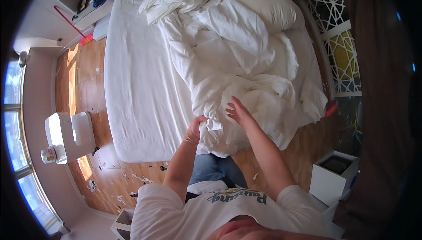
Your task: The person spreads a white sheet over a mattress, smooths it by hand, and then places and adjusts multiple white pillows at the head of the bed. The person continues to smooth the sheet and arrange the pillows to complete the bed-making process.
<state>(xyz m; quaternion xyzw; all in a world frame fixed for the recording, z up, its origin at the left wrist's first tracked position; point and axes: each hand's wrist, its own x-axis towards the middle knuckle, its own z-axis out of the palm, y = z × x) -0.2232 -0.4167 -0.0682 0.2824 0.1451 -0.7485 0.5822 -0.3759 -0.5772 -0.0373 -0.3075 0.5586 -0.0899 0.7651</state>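
Observation:
A rumpled white duvet (217,55) is heaped over the middle and right of the bed, on a creased white fitted sheet (141,85). Near the foot of the bed, my left hand (197,128) grips a gathered edge of the duvet, with a bunched flap sticking out beside its fingers. My right hand (240,112) hovers just over or beside the duvet, its fingers spread and nothing held in it. White pillows (267,9) lie at the far right of the bed, partly under the duvet's folds.
My legs are against the bed's foot. Scraps of litter (141,178) lie on the wooden floor. A white table-like unit (64,138) stands left, under windows. A red broom (86,39) leans at the far left. A white box-shaped cabinet (333,174) is at the lower right.

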